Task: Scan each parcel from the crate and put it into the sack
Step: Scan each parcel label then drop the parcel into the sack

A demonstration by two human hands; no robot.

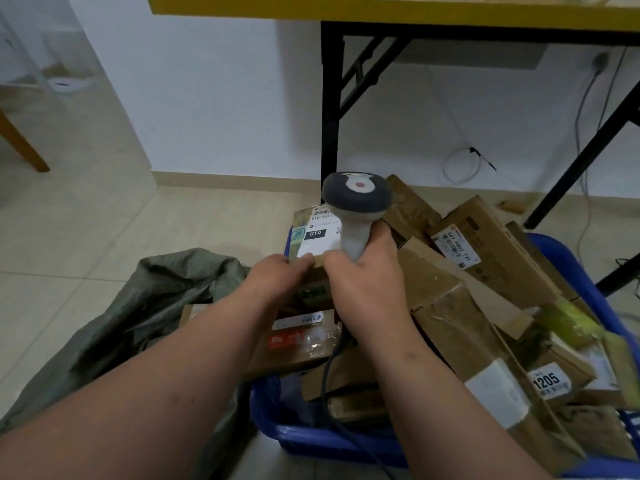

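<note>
My left hand [277, 277] grips the near edge of a small cardboard parcel [313, 233] with a white label marked 010, held above the left end of the crate. My right hand [367, 271] is closed around the pale handle of a barcode scanner [356, 195]; its dark head sits just over the parcel's label. The scanner's cable drops down past my right wrist. The blue plastic crate [311, 441] holds several brown cardboard parcels [485, 244]. The grey-green sack [149, 306] lies open on the floor left of the crate, with a parcel edge showing inside.
A table with a yellow edge and black folding legs [329, 98] stands behind the crate. White cables [462, 164] hang by the wall. A wooden leg [20, 143] is at far left. Pale floor tiles spread to the left.
</note>
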